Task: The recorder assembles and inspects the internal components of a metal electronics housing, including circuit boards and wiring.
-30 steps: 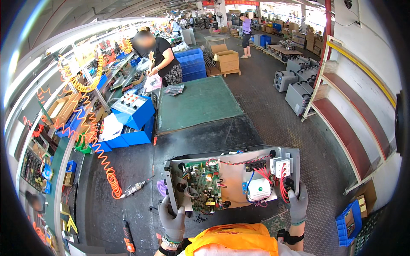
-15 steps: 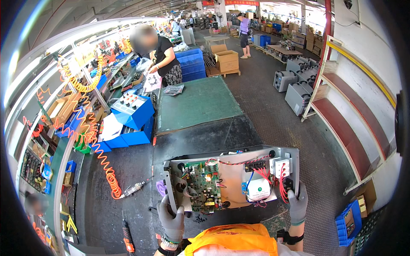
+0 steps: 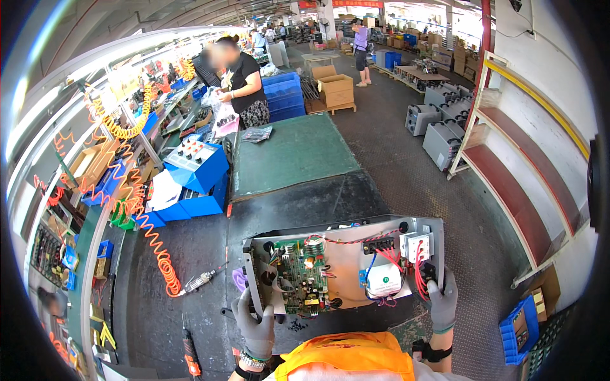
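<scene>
A grey metal chassis (image 3: 346,254) lies at the front of the dark bench, its open side showing. Inside its left half sits a green circuit board (image 3: 305,279); on the right are a white block with red wires (image 3: 418,249) and a white labelled part (image 3: 385,281). In a grey glove, my left hand (image 3: 255,324) grips the chassis's near left corner, thumb against the edge. At the right end my right hand (image 3: 443,301), also gloved, holds the side wall. The fingers of both hands are partly hidden by the chassis.
Left of the chassis lie an air screwdriver (image 3: 202,280) on a coiled orange hose (image 3: 166,274), an orange-black electric screwdriver (image 3: 189,352) and a purple cloth (image 3: 239,279). Blue bins (image 3: 200,202) stand beyond. A co-worker (image 3: 244,82) stands far left; a shelf rack (image 3: 515,184) is at right.
The chassis and both my hands stay almost in place. The co-worker at the far bench has raised the head and shifted the bag held there.
</scene>
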Demonstrator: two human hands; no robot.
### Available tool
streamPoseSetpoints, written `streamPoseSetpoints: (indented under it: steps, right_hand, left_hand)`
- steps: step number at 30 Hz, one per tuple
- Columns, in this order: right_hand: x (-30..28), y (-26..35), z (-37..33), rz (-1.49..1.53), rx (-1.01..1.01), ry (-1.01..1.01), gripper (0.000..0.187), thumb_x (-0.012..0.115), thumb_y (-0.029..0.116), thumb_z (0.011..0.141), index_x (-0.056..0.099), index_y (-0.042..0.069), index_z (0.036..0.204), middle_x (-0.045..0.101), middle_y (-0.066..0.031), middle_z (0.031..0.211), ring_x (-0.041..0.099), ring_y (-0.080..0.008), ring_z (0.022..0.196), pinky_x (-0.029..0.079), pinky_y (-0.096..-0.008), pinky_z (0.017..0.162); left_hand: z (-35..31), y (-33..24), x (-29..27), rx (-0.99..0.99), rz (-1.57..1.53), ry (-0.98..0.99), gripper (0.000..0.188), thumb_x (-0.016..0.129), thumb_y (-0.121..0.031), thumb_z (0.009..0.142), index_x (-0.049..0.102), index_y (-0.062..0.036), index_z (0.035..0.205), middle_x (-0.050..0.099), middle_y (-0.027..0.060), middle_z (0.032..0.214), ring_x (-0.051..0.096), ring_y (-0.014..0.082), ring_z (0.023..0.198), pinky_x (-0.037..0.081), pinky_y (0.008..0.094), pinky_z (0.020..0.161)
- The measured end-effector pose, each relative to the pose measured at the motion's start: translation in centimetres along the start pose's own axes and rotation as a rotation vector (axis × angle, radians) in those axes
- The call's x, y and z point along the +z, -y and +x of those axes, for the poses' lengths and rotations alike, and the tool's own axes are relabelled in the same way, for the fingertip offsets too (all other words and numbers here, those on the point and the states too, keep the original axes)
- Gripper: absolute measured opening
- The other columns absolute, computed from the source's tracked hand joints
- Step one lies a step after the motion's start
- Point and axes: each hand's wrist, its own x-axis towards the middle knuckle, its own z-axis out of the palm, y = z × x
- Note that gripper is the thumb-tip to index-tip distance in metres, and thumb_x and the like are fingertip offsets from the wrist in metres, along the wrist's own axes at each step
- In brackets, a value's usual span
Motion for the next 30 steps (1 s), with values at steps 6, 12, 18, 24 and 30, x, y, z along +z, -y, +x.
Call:
streamPoseSetpoints:
  steps: [6, 12, 18, 24, 30]
  right_hand:
    - [-0.2, -0.6, 0.1, -0.061, -0.014, -0.006, 0.045, 0.059, 0.013, 0.086, 0.052, -0.004, 0.128, 0.064, -0.0101, 0.11, 0.06, -0.016, 0.101, 0.047, -0.0302, 0.091]
    - [0.1, 0.3, 0.1, -0.021, 0.019, 0.011, 0.044, 0.057, 0.012, 0.087, 0.052, -0.004, 0.128, 0.063, -0.0099, 0.111, 0.059, -0.0155, 0.101, 0.047, -0.0303, 0.09]
    - [0.1, 0.6, 0.2, -0.008, 0.006, 0.021, 0.042, 0.059, 0.015, 0.087, 0.054, -0.003, 0.125, 0.063, -0.01, 0.109, 0.059, -0.0161, 0.1, 0.047, -0.031, 0.09]
    - [0.3, 0.9, 0.3, -0.009, -0.001, 0.005, 0.042, 0.06, 0.016, 0.087, 0.054, -0.003, 0.124, 0.063, -0.0104, 0.109, 0.059, -0.0166, 0.099, 0.047, -0.0312, 0.09]
    - [0.3, 1.1, 0.5, -0.014, 0.002, 0.014, 0.042, 0.059, 0.014, 0.086, 0.054, -0.003, 0.125, 0.063, -0.0107, 0.109, 0.059, -0.0173, 0.1, 0.046, -0.0319, 0.092]
  left_hand:
    - [0.0, 0.4, 0.0, 0.02, 0.002, -0.006, 0.056, 0.064, -0.002, 0.074, 0.053, -0.0001, 0.128, 0.05, 0.0131, 0.108, 0.052, 0.0272, 0.101, 0.043, 0.0373, 0.093]
    - [0.2, -0.1, -0.2, 0.005, 0.006, 0.013, 0.056, 0.064, -0.002, 0.074, 0.052, 0.0, 0.129, 0.051, 0.0146, 0.113, 0.053, 0.0282, 0.105, 0.042, 0.038, 0.096]
    - [0.5, -0.7, -0.2, -0.051, -0.106, 0.047, 0.058, 0.063, -0.003, 0.075, 0.051, -0.0001, 0.132, 0.051, 0.0146, 0.12, 0.052, 0.0272, 0.112, 0.041, 0.038, 0.1]
    - [0.5, 0.1, -0.1, -0.034, -0.096, 0.062, 0.06, 0.062, -0.004, 0.076, 0.049, -0.0002, 0.135, 0.05, 0.0147, 0.124, 0.052, 0.027, 0.113, 0.041, 0.0384, 0.101]
    - [0.8, 0.1, -0.1, -0.083, -0.208, 0.107, 0.063, 0.061, -0.005, 0.078, 0.045, 0.0002, 0.138, 0.049, 0.0143, 0.127, 0.052, 0.0254, 0.115, 0.041, 0.0379, 0.102]
